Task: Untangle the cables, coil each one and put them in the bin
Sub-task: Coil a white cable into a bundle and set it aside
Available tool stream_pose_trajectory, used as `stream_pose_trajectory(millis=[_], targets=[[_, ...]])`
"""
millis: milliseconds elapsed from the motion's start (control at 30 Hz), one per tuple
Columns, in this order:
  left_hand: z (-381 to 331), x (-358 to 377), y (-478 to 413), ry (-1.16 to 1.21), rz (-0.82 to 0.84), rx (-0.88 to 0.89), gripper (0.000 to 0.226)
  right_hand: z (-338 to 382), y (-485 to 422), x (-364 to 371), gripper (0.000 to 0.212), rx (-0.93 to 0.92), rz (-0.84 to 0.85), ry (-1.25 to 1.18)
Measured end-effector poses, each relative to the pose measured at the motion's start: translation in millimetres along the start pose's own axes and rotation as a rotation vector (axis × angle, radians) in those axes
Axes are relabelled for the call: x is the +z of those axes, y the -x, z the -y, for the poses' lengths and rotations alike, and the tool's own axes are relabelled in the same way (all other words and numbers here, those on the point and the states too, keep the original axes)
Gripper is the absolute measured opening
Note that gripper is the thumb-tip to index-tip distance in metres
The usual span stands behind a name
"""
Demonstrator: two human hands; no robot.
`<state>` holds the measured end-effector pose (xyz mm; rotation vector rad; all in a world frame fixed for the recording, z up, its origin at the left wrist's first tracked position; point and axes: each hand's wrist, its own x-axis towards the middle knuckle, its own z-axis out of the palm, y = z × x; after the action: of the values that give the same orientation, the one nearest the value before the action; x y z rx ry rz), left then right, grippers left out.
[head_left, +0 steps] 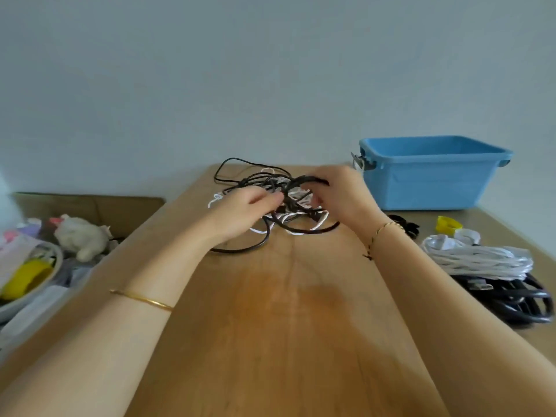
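Fingers (264, 199) of left hand (240, 212) and right hand (346, 194) pinch the cable tangle (288, 219), forearms outstretched over table (285, 320).

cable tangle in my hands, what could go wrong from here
1. The left hand and right hand both grip the cable tangle where black and white strands cross. Pulling outward could tighten the knots.
2. A black loop lies at the far edge of the table. It might slip off and drag the rest.
3. The coiled white cable lies near the right forearm, so a sweep could undo it.
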<state>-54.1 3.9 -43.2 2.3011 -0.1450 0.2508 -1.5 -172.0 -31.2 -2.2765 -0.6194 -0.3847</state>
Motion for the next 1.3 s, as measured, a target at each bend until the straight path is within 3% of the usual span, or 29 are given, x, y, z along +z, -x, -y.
stream_pose_trajectory(millis=[67, 133, 233, 333, 467, 633, 733, 900, 1067, 1167, 1300], targets=[[-3, -9, -4, 0.104, -0.047, 0.048, 0.022, 5, -7, -4, 0.023, -0.063, -0.252, -0.117], [3, -19, -13, 0.037, -0.132, 0.091, 0.017, 13, -12, -8, 0.030, -0.127, -0.394, -0.222], [16, -31, -25, -0.152, -0.204, 0.011, 0.026, 20, -17, -12, 0.033, -0.180, -0.523, -0.389], [18, -31, -30, -0.162, -0.154, -0.052, 0.054, 31, -22, -15, 0.034, -0.197, -0.583, -0.551], [5, -19, -31, -0.034, -0.096, -0.072, 0.079, 48, -27, -17, 0.032, -0.265, -0.516, -0.655], [-18, -11, -38, -0.149, -0.186, -0.009, 0.086, 72, -34, -28, 0.029, -0.295, -0.408, -0.915], [-25, -5, -48, -0.147, -0.194, -0.064, 0.076, 83, -38, -35, 0.030, -0.291, -0.344, -1.058], [-20, -8, -63, 0.014, -0.263, -0.063, 0.010, 82, -44, -46, 0.026, -0.211, -0.285, -1.236], [-29, -14, -64, 0.093, -0.108, -0.033, 0.022, 83, -41, -47, 0.019, -0.114, -0.137, -1.473], [-32, -18, -64, 0.224, -0.249, -0.034, 0.019, 83, -42, -48, 0.019, -0.068, -0.114, -1.518], [-29, -35, -70, 0.376, -0.524, -0.044, 0.015, 61, -44, -48, 0.018, 0.112, -0.212, -1.496]])
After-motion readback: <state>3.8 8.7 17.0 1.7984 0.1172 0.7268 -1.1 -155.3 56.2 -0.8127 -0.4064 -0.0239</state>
